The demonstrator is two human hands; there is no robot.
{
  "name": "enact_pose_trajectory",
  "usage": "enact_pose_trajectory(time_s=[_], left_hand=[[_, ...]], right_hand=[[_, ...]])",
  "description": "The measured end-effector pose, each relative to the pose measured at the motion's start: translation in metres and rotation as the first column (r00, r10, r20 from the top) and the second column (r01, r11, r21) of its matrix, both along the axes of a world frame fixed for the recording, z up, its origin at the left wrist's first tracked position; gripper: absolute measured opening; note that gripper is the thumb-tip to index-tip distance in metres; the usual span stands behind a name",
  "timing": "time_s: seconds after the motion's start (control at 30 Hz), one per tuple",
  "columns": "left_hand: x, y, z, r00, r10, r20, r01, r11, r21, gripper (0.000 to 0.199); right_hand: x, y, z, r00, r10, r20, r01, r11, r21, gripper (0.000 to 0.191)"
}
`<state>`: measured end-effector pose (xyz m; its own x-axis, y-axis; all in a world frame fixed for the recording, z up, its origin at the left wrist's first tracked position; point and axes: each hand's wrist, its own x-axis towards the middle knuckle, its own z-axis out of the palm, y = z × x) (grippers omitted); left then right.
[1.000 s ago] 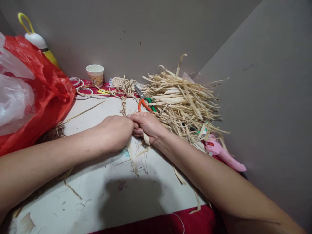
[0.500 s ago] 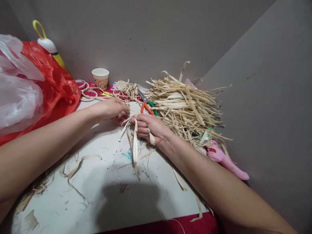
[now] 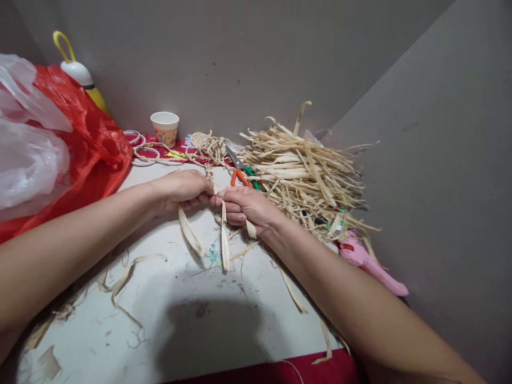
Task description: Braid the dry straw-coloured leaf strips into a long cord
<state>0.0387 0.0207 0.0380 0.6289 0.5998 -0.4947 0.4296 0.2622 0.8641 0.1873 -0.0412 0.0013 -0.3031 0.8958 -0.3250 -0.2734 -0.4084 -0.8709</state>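
Note:
My left hand [image 3: 186, 188] and my right hand [image 3: 251, 209] meet above the white board, fingertips nearly touching. Both are closed in a pinch at the near end of a thin braid [image 3: 209, 174] of pale dried plant strips. From under my left hand hangs one loose flat strip [image 3: 191, 234]. Another strip [image 3: 224, 237] drops from between my right fingertips, and a short strip end [image 3: 250, 229] sticks out below my right palm. The exact point of grip is covered by the fingers. Scissors [image 3: 243, 176] with orange and green handles lie just behind my right hand.
A heap of dried strips [image 3: 296, 165] lies at the back right, with a pink glue gun [image 3: 372, 264] beside it. At the back stand a paper cup [image 3: 165, 128] and white rings [image 3: 146, 157]. Plastic bags [image 3: 96, 133] crowd the left. Loose scraps [image 3: 124, 277] litter the white board [image 3: 120, 346].
My left hand has moved slightly right and closed its fingers at the braid's end. One strip now hangs beneath it, apart from the strip at my right hand, which has barely moved.

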Motion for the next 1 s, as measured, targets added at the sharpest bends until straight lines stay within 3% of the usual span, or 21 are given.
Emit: enact_pose_trajectory(time_s=[0.37,0.63,0.77,0.83,1.0], left_hand=[[-0.005,0.006,-0.013,0.982,-0.13,0.14,0.152,0.975,-0.163,0.019],[0.0,-0.003,-0.012,0.995,-0.086,0.048,0.081,0.992,0.095,0.025],[0.001,-0.006,-0.012,0.996,-0.089,-0.019,0.091,0.974,0.207,0.028],[0.001,-0.006,-0.013,0.994,-0.096,-0.047,0.105,0.956,0.274,0.027],[0.0,-0.007,-0.015,0.992,-0.099,-0.081,0.123,0.914,0.387,0.024]], right_hand=[[0.003,-0.005,-0.001,0.956,-0.031,0.292,-0.029,0.979,0.202,0.016],[0.013,-0.01,0.009,0.802,0.039,0.596,-0.228,0.942,0.245,0.03],[0.017,-0.01,0.017,0.714,0.005,0.7,-0.218,0.952,0.216,0.025],[0.017,-0.009,0.018,0.746,0.022,0.666,-0.173,0.972,0.161,0.021],[0.005,-0.013,0.018,0.925,0.045,0.378,-0.046,0.999,-0.006,0.022]])
